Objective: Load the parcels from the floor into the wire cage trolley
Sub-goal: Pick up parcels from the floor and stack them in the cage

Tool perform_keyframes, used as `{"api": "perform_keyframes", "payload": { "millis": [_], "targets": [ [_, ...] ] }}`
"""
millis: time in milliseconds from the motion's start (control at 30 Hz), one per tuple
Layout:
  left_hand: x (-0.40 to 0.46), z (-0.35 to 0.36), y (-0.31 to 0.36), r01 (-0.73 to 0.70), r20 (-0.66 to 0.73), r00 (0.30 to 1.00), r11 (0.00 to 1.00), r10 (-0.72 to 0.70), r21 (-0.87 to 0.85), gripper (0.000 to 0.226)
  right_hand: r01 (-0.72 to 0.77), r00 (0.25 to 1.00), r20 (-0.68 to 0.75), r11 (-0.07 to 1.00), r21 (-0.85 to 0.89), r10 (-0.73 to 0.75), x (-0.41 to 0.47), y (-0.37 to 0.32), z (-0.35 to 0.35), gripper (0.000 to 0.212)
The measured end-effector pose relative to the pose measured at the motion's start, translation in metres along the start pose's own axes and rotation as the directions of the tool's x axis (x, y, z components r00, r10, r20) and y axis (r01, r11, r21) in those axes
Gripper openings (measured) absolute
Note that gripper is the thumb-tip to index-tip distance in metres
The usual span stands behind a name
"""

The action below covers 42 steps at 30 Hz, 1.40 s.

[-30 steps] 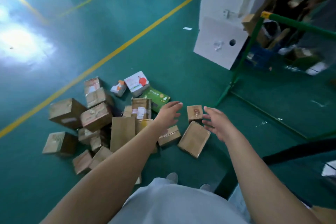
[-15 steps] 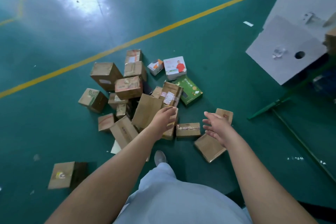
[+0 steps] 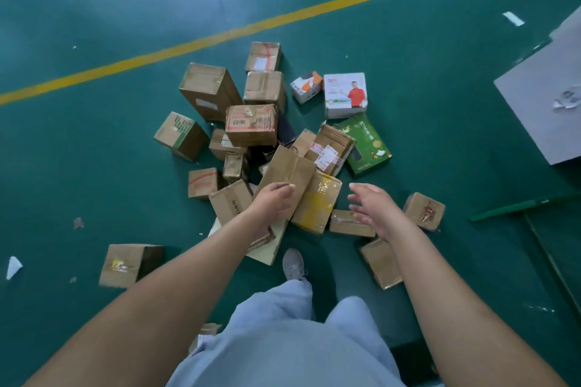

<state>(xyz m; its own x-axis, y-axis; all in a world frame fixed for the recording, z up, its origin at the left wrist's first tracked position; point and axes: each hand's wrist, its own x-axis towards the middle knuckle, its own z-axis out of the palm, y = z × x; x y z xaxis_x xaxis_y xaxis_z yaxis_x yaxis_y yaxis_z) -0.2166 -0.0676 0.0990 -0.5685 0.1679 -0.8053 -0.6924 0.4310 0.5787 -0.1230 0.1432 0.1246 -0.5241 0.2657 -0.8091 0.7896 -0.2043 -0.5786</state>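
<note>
A heap of several cardboard parcels lies on the green floor [image 3: 94,166]. My left hand [image 3: 273,203] hovers over a long flat brown parcel [image 3: 287,171], fingers loosely bent, holding nothing. Beside that parcel lies one wrapped in yellow tape [image 3: 317,204]. My right hand [image 3: 371,207] reaches down with spread fingers above a small flat parcel [image 3: 344,225], empty too. Another brown parcel [image 3: 380,262] lies under my right forearm. Only the trolley's green base bar [image 3: 515,207] shows, at the right.
A white printed box [image 3: 345,94], a green box [image 3: 366,143] and a small orange-and-white box [image 3: 306,86] lie at the heap's far side. A lone parcel [image 3: 129,264] sits left. A grey board [image 3: 544,104] is at right. A yellow line [image 3: 220,36] crosses the floor. My shoe [image 3: 293,264] stands near the heap.
The view has tilted down and closer to the heap, and the trolley frame has slid out to the right. Both hands have dropped lower toward the near parcels.
</note>
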Motion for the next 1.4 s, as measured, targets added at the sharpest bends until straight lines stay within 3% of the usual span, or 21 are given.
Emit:
{"api": "perform_keyframes", "payload": {
  "millis": [167, 433, 767, 933, 1100, 1300, 1400],
  "targets": [
    [0.051, -0.024, 0.002, 0.073, 0.006, 0.997, 0.992, -0.074, 0.105, 0.036, -0.039, 0.999, 0.022, 0.993, -0.113, 0.042, 0.058, -0.018, 0.024, 0.011],
    [0.14, -0.025, 0.012, 0.135, -0.019, 0.991, 0.985, -0.134, 0.108, 0.041, -0.059, 0.994, 0.073, 0.951, -0.304, 0.084, 0.168, -0.027, 0.045, 0.021],
    [0.264, -0.045, -0.033, 0.273, -0.115, 0.951, 0.953, -0.288, -0.132, 0.027, 0.047, 0.979, 0.191, 0.818, -0.573, 0.077, 0.324, -0.029, 0.097, 0.033],
    [0.322, -0.066, -0.097, 0.329, -0.127, 0.92, 0.906, -0.371, -0.264, 0.046, 0.113, 0.975, 0.218, 0.718, -0.687, 0.054, 0.394, -0.011, 0.136, 0.047],
    [0.378, -0.077, -0.162, 0.364, -0.094, 0.887, 0.811, -0.451, -0.459, 0.06, 0.163, 0.976, 0.22, 0.689, -0.706, -0.006, 0.46, 0.011, 0.171, 0.053],
    [0.449, -0.064, -0.226, 0.429, -0.081, 0.819, 0.7, -0.569, -0.571, 0.079, 0.222, 0.975, 0.187, 0.554, -0.803, -0.119, 0.54, 0.04, 0.191, 0.071],
    [0.472, -0.053, -0.237, 0.42, -0.045, 0.829, 0.673, -0.558, -0.609, 0.079, 0.225, 0.974, 0.179, 0.503, -0.835, -0.138, 0.569, 0.053, 0.192, 0.074]
  ]
}}
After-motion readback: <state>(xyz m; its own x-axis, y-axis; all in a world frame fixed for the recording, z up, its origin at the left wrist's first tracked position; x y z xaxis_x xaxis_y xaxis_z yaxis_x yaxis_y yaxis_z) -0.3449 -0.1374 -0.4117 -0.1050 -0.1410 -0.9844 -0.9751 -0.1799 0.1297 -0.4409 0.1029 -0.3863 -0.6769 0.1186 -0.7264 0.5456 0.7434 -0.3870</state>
